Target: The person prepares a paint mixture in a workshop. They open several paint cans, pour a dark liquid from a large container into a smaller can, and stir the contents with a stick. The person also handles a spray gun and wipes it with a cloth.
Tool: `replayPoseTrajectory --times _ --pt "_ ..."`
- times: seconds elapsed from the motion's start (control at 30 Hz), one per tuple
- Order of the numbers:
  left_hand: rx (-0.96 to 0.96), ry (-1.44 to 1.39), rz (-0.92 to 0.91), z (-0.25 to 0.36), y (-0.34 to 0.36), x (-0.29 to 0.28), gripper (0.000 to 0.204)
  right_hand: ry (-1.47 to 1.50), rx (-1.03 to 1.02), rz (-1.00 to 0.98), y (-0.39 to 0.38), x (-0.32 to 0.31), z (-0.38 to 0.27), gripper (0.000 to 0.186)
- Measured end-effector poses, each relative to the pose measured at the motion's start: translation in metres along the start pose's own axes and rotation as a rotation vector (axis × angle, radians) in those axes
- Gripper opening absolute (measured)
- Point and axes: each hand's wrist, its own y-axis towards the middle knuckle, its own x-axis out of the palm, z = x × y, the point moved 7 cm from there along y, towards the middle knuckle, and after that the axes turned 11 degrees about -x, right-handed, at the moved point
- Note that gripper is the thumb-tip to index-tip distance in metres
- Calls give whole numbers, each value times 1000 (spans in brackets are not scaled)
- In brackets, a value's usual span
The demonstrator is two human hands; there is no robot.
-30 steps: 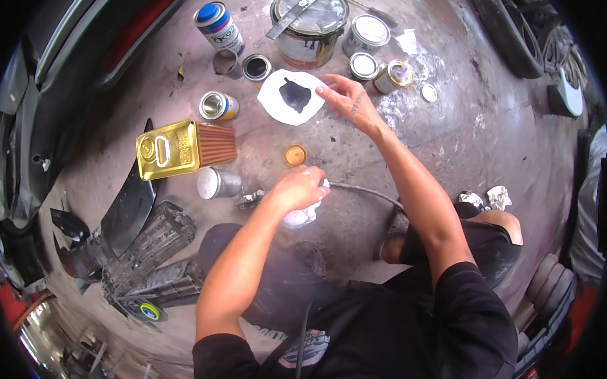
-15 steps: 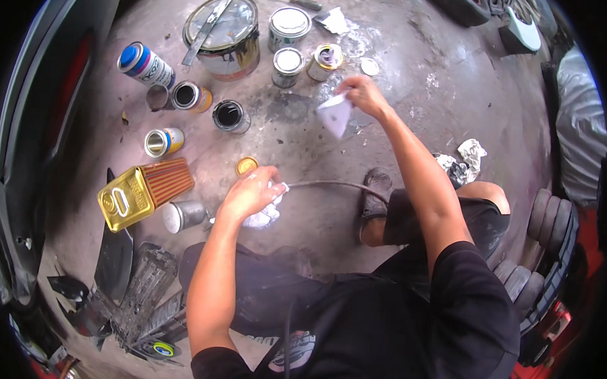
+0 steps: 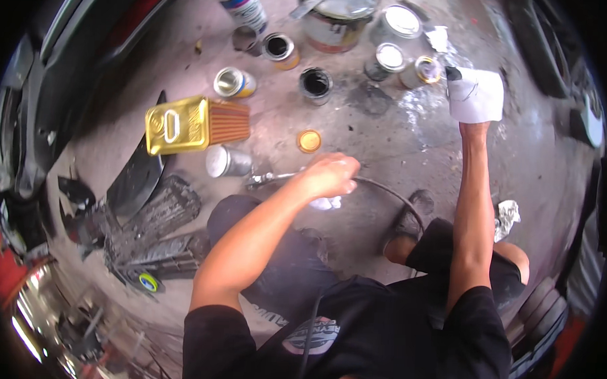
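Two bare hands appear in the head view. The right hand (image 3: 475, 129) is extended, mostly concealed behind a white sheet (image 3: 479, 101) bearing a dark patch at its upper left corner; whether its fingers grip the sheet cannot be determined. The left hand (image 3: 333, 175) has its fingers curled above a white cloth (image 3: 326, 203); their hold on it cannot be confirmed. An orange-gold lid (image 3: 309, 141) lies on the floor (image 3: 379, 142) just beyond that hand. Farther out stands an open can (image 3: 318, 100) with dark contents. One gold tin (image 3: 179, 126) is near a grey can (image 3: 229, 161), at left.
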Motion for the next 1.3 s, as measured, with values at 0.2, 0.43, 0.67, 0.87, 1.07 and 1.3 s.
replayPoseTrajectory --times 0.2,0.43,0.67,0.87,1.07,1.3 --pt "201 109 -106 36 -5 44 26 441 122 -421 -47 190 -147 17" --pt "174 196 -193 30 -19 51 28 133 -105 -602 -128 292 -165 22" --pt "36 93 -68 24 -16 10 35 -265 -180 -253 -31 163 -111 33" --pt "123 -49 129 29 -1 -7 34 -621 -111 -600 3 158 -16 73" --pt "164 -61 156 33 7 -5 35 -640 -92 -842 7 176 4 70" --pt "151 -5 105 32 6 1 36 -627 -172 -879 2 167 22 72"
